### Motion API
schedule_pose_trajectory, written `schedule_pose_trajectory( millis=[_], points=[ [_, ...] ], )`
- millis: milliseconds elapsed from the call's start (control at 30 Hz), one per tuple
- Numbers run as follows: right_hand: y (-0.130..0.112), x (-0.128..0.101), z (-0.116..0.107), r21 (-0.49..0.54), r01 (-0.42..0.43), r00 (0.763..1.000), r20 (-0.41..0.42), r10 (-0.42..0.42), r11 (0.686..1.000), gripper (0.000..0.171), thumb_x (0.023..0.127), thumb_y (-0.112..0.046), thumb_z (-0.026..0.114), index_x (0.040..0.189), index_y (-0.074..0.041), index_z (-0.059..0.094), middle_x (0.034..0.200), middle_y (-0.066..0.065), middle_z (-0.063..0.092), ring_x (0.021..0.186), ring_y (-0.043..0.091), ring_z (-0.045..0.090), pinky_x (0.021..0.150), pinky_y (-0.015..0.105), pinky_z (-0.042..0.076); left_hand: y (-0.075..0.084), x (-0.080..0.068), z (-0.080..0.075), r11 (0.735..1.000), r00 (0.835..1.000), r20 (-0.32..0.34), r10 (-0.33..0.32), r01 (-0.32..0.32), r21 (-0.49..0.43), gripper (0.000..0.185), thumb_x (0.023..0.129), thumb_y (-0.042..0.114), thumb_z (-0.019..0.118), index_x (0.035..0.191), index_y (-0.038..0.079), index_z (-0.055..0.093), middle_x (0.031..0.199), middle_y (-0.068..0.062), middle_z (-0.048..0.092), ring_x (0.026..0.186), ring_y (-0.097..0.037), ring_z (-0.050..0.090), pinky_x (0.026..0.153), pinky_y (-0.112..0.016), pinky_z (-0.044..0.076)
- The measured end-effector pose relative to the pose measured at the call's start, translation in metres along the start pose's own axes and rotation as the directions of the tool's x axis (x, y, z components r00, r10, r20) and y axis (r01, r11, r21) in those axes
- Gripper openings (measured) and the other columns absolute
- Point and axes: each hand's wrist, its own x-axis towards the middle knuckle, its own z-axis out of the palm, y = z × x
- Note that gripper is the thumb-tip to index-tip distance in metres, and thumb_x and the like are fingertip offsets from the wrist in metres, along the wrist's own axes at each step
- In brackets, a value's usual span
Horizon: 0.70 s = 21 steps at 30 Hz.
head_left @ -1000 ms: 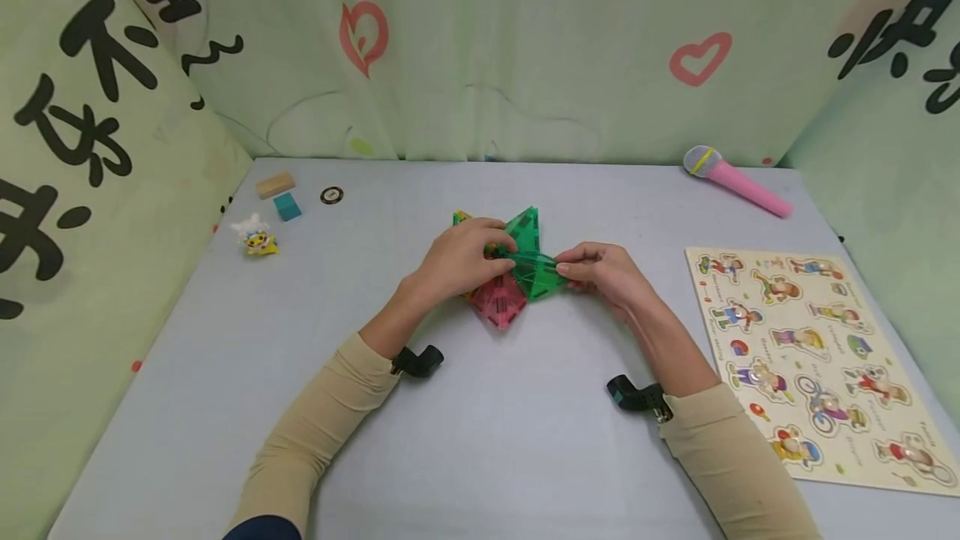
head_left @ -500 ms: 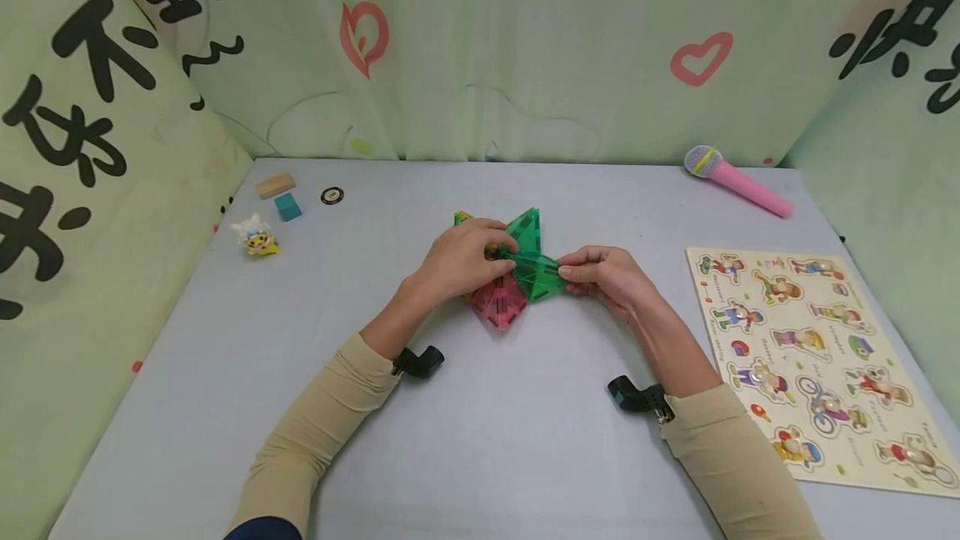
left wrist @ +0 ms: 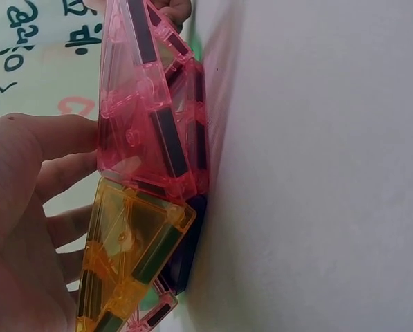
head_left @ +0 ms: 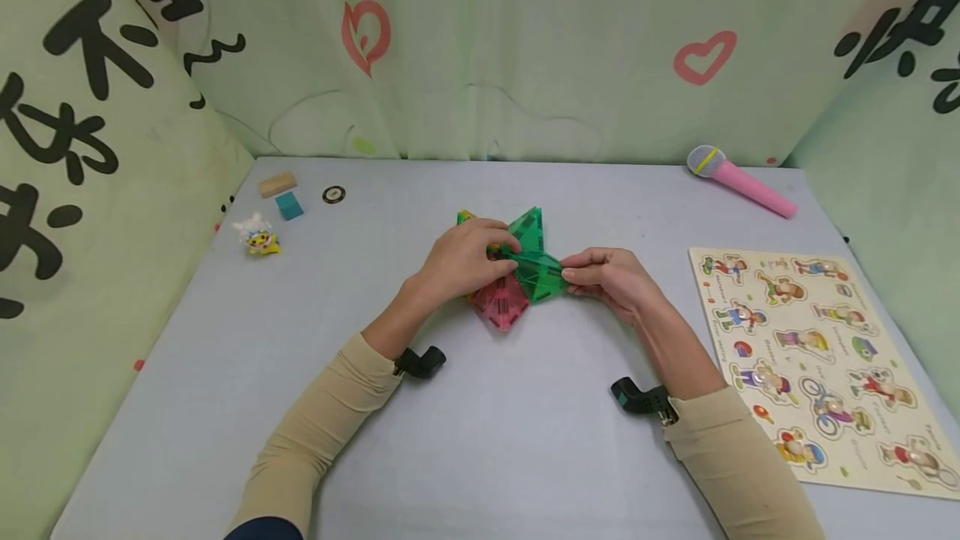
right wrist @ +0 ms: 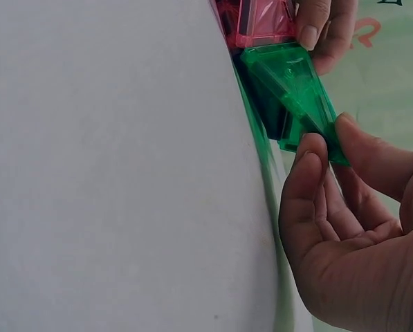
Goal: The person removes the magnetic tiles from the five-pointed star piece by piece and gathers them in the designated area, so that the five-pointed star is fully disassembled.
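A cluster of translucent magnetic tiles stands on the table between the hands, with a red-pink tile at the front and a green tile behind. The left hand lies over the cluster's left side and grips its top with thumb and fingers. Part of the cluster is hidden under that hand. In the left wrist view an orange tile adjoins the pink tiles. The right hand pinches the outer tip of a green triangular tile between thumb and fingers; this tile meets the cluster's right side.
A picture board lies on the right, below a pink toy microphone. At the back left are a wooden block, a blue block, a black ring-shaped disc and a small figurine. Printed curtains surround the table.
Both hands keep their holds on the tiles. The whole scene shifts very slightly in the head view; otherwise hardly anything moves.
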Motion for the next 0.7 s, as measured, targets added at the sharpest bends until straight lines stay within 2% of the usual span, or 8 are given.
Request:
schedule_pose_trajectory(
  millis=[367,567,700],
  points=[
    [0.0004,-0.0029,0.0008,0.0,0.015,0.999,-0.03,-0.015,1.0,0.008,0.09,-0.003,0.07,0.093,-0.008,0.074,0.08,-0.005,0.071,0.067,0.007,0.069,0.068,0.023,0.057,0.0037,-0.0005,0.0011,1.0,1.0,-0.006,-0.003,0.003,0.008,0.018,0.092,0.036,0.07,0.108,0.03,0.074,0.138,0.003,0.061,0.133,-0.018,0.052,0.104,-0.041,0.048],
    [0.0,-0.0041,0.0026,-0.021,0.051,0.996,-0.078,-0.053,0.998,0.014,0.087,0.0,0.073,0.101,0.002,0.072,0.082,-0.005,0.07,0.069,0.006,0.069,0.07,0.023,0.058,0.004,0.0005,0.0019,0.999,1.0,-0.004,-0.001,0.001,0.032,0.021,0.092,0.037,0.069,0.111,0.028,0.074,0.138,0.003,0.062,0.133,-0.019,0.052,0.107,-0.041,0.046],
    [-0.0001,-0.0036,0.0027,-0.021,0.07,0.995,-0.076,-0.071,0.997,0.02,0.086,-0.001,0.073,0.105,0.005,0.07,0.083,-0.005,0.07,0.072,0.005,0.069,0.072,0.022,0.057,0.0014,0.0011,0.0019,0.999,1.0,0.002,-0.004,0.004,0.04,0.023,0.093,0.038,0.068,0.113,0.027,0.074,0.14,0.002,0.06,0.135,-0.019,0.05,0.108,-0.042,0.044]
  ],
)
